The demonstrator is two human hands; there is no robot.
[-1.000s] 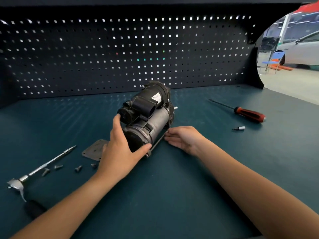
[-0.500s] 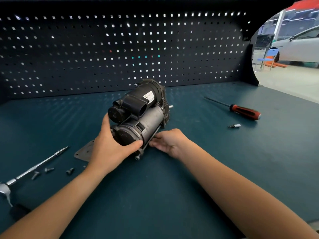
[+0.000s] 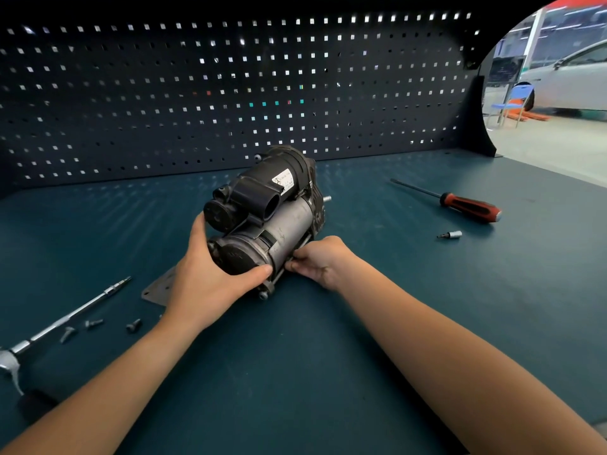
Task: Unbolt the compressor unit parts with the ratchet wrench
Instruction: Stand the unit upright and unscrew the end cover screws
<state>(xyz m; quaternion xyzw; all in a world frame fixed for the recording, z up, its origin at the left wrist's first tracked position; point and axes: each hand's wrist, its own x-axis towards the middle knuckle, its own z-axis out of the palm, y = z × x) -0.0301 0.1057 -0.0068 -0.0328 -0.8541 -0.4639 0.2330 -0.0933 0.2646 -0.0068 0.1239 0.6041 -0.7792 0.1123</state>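
Head view: the right hand's fingers are closed as a pinch on the long bolt that runs along the side of the compressor unit, whereas a second ago they were lying flat on the bench top just beside that bolt, short of it. The right hand has thus been brought in against the metal motor body. Directly across from those fingers, the near end cap is gripped by the left hand, thumb underneath and fingers curled over the top, as it was before, so the unit is kept braced on the bench between the two hands. Whether the bolt is already loose cannot be told, but a finger pinch suggests that it is being turned or drawn out by hand, not wrenched. Well out to the left of the fingers the ratchet wrench is left lying unheld, with removed bolts and a metal plate near it. Far to the right a screwdriver and a small bit are seen.
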